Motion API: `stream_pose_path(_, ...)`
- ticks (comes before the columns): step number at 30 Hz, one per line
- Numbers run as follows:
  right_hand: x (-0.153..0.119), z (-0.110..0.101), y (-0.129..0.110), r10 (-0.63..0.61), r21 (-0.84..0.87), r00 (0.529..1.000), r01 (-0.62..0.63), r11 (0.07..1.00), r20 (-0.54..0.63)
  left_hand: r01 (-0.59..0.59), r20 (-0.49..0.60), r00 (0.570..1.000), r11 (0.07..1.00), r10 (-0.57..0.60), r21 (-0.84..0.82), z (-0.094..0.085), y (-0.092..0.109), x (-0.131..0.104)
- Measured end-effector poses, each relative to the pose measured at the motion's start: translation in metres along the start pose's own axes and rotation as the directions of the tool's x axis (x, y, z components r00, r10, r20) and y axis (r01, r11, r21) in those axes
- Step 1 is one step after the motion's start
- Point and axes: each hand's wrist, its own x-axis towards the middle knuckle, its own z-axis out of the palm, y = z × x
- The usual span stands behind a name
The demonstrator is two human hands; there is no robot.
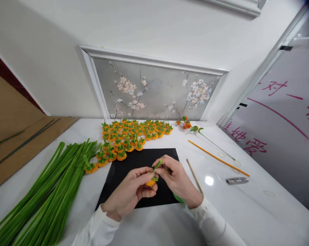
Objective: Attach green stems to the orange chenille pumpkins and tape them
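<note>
Above a black mat (123, 188), my left hand (134, 188) is closed on a small orange pipe-cleaner flower (151, 183) with green at its base. My right hand (176, 176) pinches the green pipe-cleaner stem (158, 164) that rises from this flower. Both hands meet at the piece, and fingertips partly cover it. Behind the mat stand many similar orange flowers (122, 156), green side up, in close rows. To the left lies a large bundle of green pipe cleaners (57, 184).
A wooden stick (194, 176), an orange pipe cleaner (218, 158) and thread snips (237, 180) lie on the white table (246, 208) at right. Behind them rests a wire-stemmed orange flower spray (187, 125). Cardboard (16, 136) stands at left; a whiteboard (277, 112) leans at right.
</note>
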Motion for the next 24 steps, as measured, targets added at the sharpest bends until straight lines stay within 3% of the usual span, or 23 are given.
stream_pose_path(4, 0.0007, 0.0002, 0.0002, 0.078, 0.213, 0.993, -0.095, 0.972, 0.086, 0.050, 0.005, 0.999, 0.993, -0.049, -0.103, -0.0030, -0.0011, -0.0006)
stream_pose_path(7, 0.0012, 0.0017, 0.0023, 0.111, 0.272, 0.988, -0.136, 0.952, 0.107, 0.018, 0.003, 1.000, 0.995, -0.018, -0.096, -0.0032, -0.0034, -0.0003)
stream_pose_path(12, 0.0011, 0.0038, 0.0063, 0.053, 0.079, 0.998, -0.056, 0.995, 0.037, -0.100, -0.083, 0.990, 0.982, 0.115, 0.162, -0.0005, -0.0061, 0.0034)
stream_pose_path(15, 0.0003, 0.0037, 0.0075, 0.016, 0.002, 0.999, -0.016, 1.000, 0.039, -0.096, -0.072, 0.991, 0.978, 0.111, 0.183, -0.0015, -0.0054, 0.0043)
stream_pose_path(19, -0.0004, 0.0030, 0.0053, 0.024, 0.021, 0.999, -0.025, 0.999, 0.046, -0.135, -0.047, 0.987, 0.961, 0.151, 0.242, -0.0037, -0.0032, 0.0039)
stream_pose_path(24, -0.0012, 0.0032, 0.0021, 0.060, 0.034, 0.998, -0.060, 0.998, 0.002, -0.290, -0.058, 0.923, 0.784, 0.382, 0.548, -0.0052, -0.0044, 0.0057)
